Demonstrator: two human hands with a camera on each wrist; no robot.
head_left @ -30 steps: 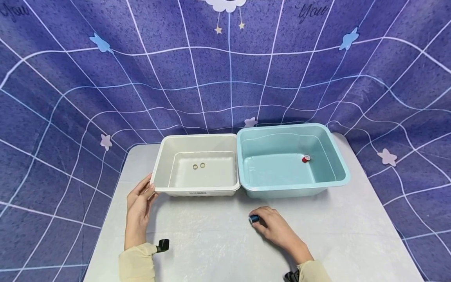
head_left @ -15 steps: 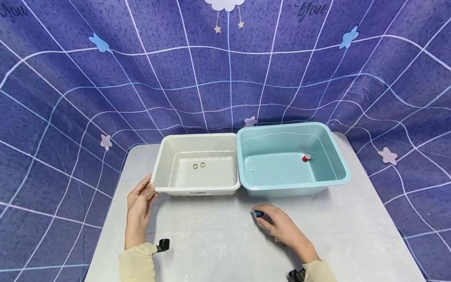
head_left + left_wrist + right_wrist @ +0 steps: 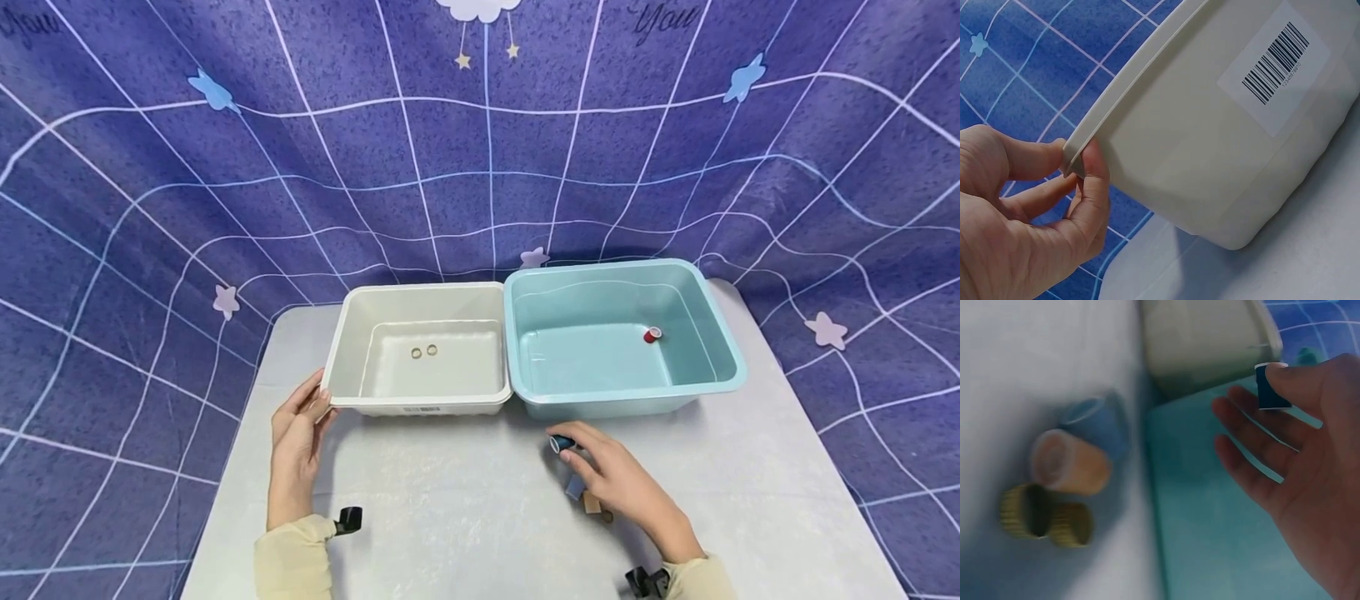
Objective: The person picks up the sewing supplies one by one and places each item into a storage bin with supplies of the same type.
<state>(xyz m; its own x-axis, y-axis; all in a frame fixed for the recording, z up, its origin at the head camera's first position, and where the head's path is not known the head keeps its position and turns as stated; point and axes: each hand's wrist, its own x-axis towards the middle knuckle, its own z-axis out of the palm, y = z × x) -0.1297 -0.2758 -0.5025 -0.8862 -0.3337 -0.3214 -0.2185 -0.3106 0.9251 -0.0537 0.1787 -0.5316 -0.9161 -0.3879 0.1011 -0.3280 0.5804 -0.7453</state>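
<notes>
The right hand [image 3: 621, 482] pinched a dark spool [image 3: 561, 443] above the desk [image 3: 450, 517]; the left hand [image 3: 296, 427] pinched a white tub [image 3: 420, 402].

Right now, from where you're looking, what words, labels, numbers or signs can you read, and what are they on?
"You": top left of the patterned curtain.
"You": again, top right of that curtain.
Barcode label on the cream bin: its digits are too small to read surely.
Dark blue spool and red spool: nothing readable.
</notes>
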